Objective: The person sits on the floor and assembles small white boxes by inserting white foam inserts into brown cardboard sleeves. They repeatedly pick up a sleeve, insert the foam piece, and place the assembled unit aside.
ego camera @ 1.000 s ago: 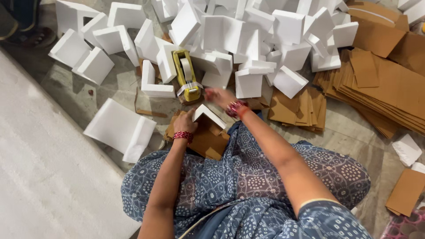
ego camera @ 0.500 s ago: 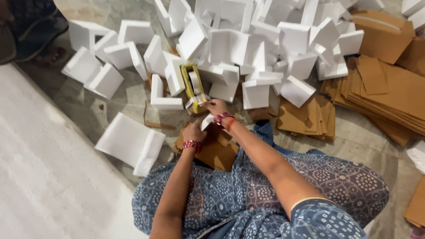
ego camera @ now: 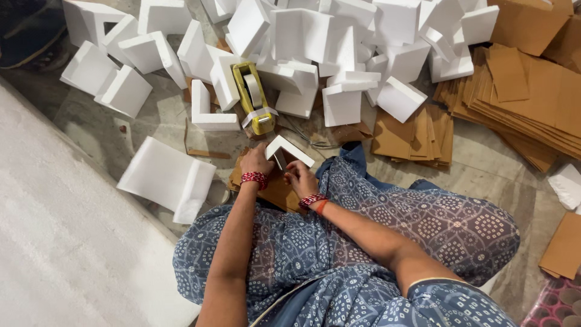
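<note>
1. person seated on the floor (ego camera: 484,175), lap in blue patterned cloth at 6 o'clock of the view; both forearms reach up toward centre.
2. left hand (ego camera: 256,161), red bangles at the wrist, fingers curled on the left arm of a white foam corner piece (ego camera: 289,149); closed on it.
3. right hand (ego camera: 301,178), also bangled, just at 5 o'clock of the left one; fingers bent in against the inner side of the same corner piece. whether it grips or only presses, cannot tell.
4. the foam corner piece is an l-shaped angle, point toward 12 o'clock, sitting on a small stack of brown cardboard (ego camera: 275,191) that lies directly before the lap.
5. at 9 o'clock of the hands, a larger white foam angle (ego camera: 166,178) lies flat on the floor, apart from the cardboard stack.
6. at 12 o'clock of the hands, near, a yellow tape dispenser (ego camera: 253,106) with a roll of pale tape, standing among foam pieces.
7. at 3 o'clock of the dispenser, a low pile of small brown card sheets (ego camera: 411,133); further toward 2 o'clock, a wide fanned stack of larger cardboard sheets (ego camera: 532,103).
8. across the far edge, 10 to 1 o'clock, a heap of white foam corner blocks (ego camera: 315,36), tumbled at mixed angles, touching one another.
9. at 8 o'clock, a pale slab (ego camera: 60,242) runs diagonally along the floor.
</note>
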